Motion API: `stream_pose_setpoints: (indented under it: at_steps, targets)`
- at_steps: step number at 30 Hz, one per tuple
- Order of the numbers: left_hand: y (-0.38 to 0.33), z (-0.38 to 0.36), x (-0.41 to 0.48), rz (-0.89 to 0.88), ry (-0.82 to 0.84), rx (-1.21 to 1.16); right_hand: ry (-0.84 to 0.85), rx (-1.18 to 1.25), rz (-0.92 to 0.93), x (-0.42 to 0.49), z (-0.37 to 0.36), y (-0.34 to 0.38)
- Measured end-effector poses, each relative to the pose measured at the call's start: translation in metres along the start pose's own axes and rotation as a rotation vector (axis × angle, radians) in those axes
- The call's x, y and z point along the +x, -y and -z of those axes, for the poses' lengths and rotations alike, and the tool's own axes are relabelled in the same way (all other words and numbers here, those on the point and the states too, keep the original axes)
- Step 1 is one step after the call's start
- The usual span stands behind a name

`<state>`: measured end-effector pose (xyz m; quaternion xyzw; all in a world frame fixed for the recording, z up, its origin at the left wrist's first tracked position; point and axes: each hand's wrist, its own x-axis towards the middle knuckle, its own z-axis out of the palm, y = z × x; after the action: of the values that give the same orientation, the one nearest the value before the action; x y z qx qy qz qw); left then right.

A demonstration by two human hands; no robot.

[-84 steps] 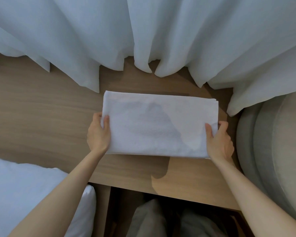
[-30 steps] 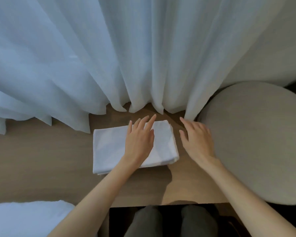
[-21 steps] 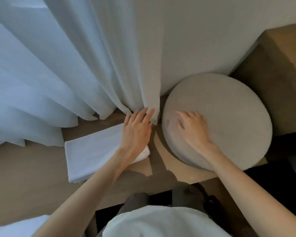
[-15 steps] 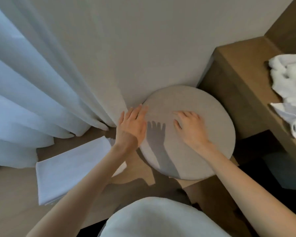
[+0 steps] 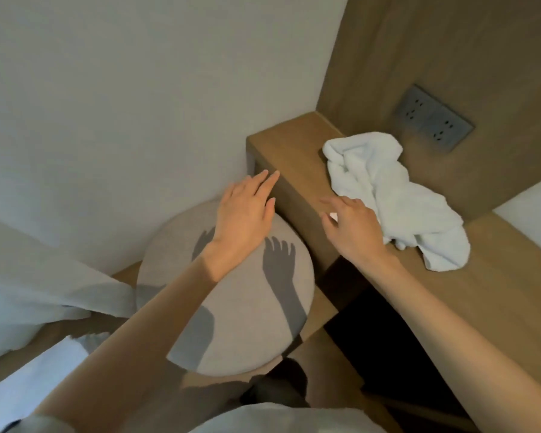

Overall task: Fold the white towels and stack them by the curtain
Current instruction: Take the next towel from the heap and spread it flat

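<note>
White terry towel, crumpled and unfolded [image 5: 397, 201], lies on a tan wood-grain ledge [image 5: 294, 151] at right, under a dark grey socket plate [image 5: 433, 121] set in the brown wood wall panel [image 5: 450, 42]. Any marking on the plate is too small to read.

Right hand [image 5: 353, 226] is over the ledge just beside the crumpled towel's near edge, fingers released and loosely spread, grasping nothing; can't tell if it touches the cloth. Left hand [image 5: 244, 210] is above the round grey fabric-topped stool [image 5: 231, 307], fingers straight and together, holding nothing, tips at the ledge's front corner. Both arms' shadows fall on the stool top.

Folded flat white towel [image 5: 38, 376] sits lower left on the light wood surface [image 5: 313, 348], close under the sheer white curtain hem [image 5: 44, 292], partly cut off by the frame edge. Plain off-white wall [image 5: 138, 89] fills the corner behind the stool.
</note>
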<state>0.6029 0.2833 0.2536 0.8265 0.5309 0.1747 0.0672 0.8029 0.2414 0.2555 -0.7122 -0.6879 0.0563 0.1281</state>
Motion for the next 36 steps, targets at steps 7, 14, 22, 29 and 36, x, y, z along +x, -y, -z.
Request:
stream_pose_setpoints:
  at_steps: [7,14,22,29,36]
  targets:
    - [-0.044,-0.017,0.029,-0.16,0.042,-0.106,-0.04,-0.063,-0.185,-0.022,0.024,-0.057]
    - [-0.08,-0.038,0.046,-0.389,0.12,-0.159,-0.071,-0.048,-0.414,-0.057,0.033,-0.093]
    - [-0.132,-0.09,0.079,-0.466,0.243,-0.239,0.013,0.008,-0.58,-0.068,0.027,-0.166]
    - [-0.181,-0.168,0.112,-0.455,0.412,-0.139,0.23,0.098,-0.566,-0.045,-0.015,-0.247]
    - [-0.219,-0.219,0.112,-0.415,0.463,0.123,0.312,-0.001,-0.34,-0.042,-0.03,-0.288]
